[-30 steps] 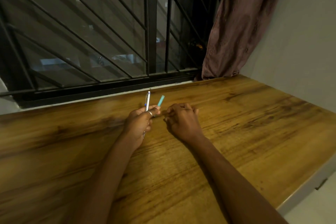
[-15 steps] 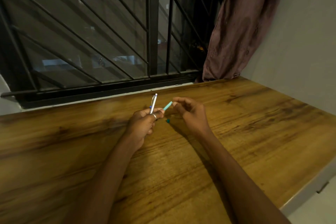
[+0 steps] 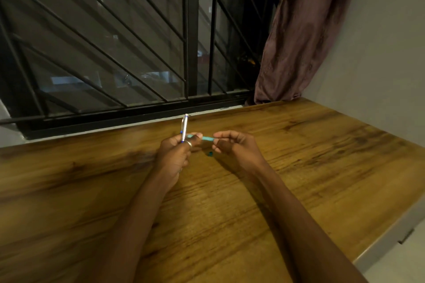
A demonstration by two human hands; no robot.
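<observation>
gripping the pen upright in the left hand, right hand pinching the refill; next, seemingly, line it up and slide in.

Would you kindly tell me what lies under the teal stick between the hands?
On the table, below the teal stick, lies a small dark teal piece, too small to identify. The left hand covers the stick's left end; the right hand pinches the other.

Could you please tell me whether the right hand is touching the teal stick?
Touching. The head view shows the right hand pinching the teal stick at its end.
</observation>
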